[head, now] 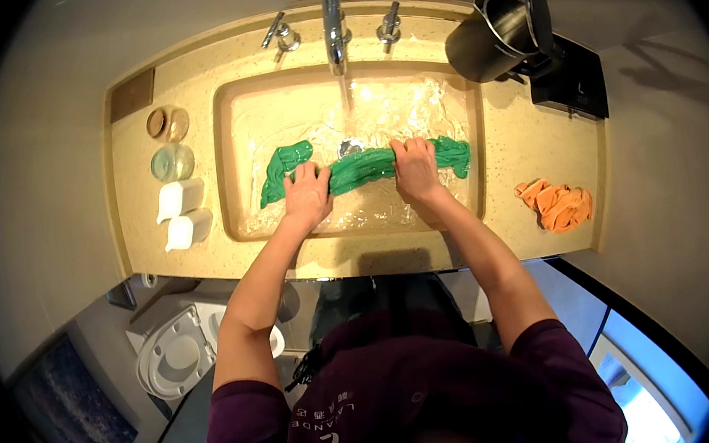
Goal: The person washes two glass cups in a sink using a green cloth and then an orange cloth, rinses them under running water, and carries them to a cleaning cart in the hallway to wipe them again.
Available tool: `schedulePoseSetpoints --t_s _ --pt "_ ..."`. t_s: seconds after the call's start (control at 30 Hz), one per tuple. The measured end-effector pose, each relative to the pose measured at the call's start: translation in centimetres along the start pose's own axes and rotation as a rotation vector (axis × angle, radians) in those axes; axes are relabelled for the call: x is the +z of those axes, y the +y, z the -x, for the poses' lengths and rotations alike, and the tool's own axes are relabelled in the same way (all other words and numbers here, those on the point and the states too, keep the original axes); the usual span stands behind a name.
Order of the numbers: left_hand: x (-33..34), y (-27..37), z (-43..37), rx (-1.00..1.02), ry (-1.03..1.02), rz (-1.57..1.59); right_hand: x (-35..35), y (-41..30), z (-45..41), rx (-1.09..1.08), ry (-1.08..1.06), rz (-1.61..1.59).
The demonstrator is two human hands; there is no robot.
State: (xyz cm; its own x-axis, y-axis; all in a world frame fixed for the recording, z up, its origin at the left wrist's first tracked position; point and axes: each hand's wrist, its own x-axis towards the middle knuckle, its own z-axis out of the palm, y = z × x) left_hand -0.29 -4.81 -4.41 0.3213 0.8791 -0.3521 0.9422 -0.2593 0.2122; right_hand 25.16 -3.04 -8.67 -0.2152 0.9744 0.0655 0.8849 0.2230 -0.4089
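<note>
A wet green cloth (pixel 362 169) is stretched sideways across the lower half of a rectangular sink (pixel 478 147). My left hand (pixel 308 194) grips it left of its middle, and the loose left end folds back toward the tap. Near the cloth's right end, my right hand (pixel 416 164) has its fingers curled over it. Water runs from the chrome faucet (pixel 334 27) into the sink. Just behind the cloth shows the round metal drain (pixel 350 148). My palms and the cloth's underside are hidden.
A black electric kettle (pixel 481 42) with a raised lid stands at the back right beside a black box (pixel 570 85). An orange cloth (pixel 557 205) lies crumpled on the right counter. Two glasses (pixel 173 162) and two white cups (pixel 180 200) line the left. Lever handles (pixel 389 27) flank the faucet.
</note>
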Motion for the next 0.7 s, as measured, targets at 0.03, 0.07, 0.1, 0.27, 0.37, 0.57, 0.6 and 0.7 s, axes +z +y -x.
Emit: schedulePoseSetpoints --t_s 0.03,0.07,0.1,0.27,0.37,0.57,0.6,0.7 --pt "-0.2 -0.3 -0.3 -0.039 -0.096 0.030 -0.6 0.6 -0.2 0.036 -0.244 0.007" --pt "-0.4 -0.9 -0.4 -0.082 -0.193 0.059 -1.4 0.7 -0.4 0.070 -0.488 0.010" --pt "0.3 -2.8 -0.6 -0.040 -0.192 0.142 -2.1 0.5 -0.5 0.068 -0.486 0.012" --pt "1.3 -4.7 0.1 -0.084 -0.139 0.238 -8.3 -2.0 1.5 0.181 -0.228 -0.464" --pt "-0.4 -3.7 1.4 0.039 -0.265 0.096 -12.7 -5.1 2.0 0.224 -0.295 -0.614" --pt "-1.7 -6.0 1.8 0.336 -0.125 0.407 -17.9 -7.5 0.4 0.204 -0.104 -0.894" --pt "-1.8 -5.9 1.8 0.293 -0.176 0.554 -18.5 -7.2 0.0 0.197 -0.041 -0.846" --pt "-3.9 -6.4 1.7 0.173 -0.108 0.683 -19.5 -7.1 -0.8 0.172 0.074 -0.775"
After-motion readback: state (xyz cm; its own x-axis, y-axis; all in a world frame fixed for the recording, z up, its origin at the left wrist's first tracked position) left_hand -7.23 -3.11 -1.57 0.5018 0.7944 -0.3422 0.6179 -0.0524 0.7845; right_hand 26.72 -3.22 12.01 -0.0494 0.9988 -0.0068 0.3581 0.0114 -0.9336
